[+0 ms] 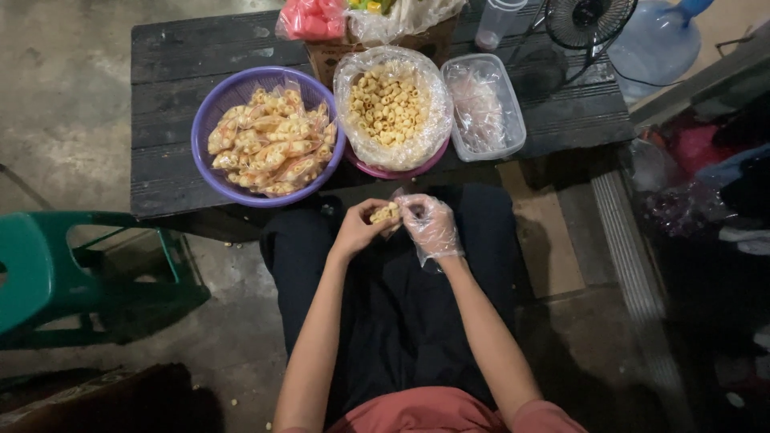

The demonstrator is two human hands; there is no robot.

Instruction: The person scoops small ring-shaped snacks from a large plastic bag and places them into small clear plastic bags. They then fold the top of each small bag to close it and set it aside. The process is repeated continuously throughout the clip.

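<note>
Over the lap, just off the table's near edge point(241, 204), the bare left hand point(358, 231) and gloved right hand point(429, 226) pinch a small snack packet point(385, 212): light, crinkly, brittle inside; best gripped by its neck.

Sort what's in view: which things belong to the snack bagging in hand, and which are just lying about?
In use:
- left hand and gloved right hand, together holding a small snack packet
- purple basket of filled packets
- lined bowl of loose ring snacks
- clear tub of empty bags

Lying about:
- green stool
- small fan
- water jug
- plastic cup
</note>
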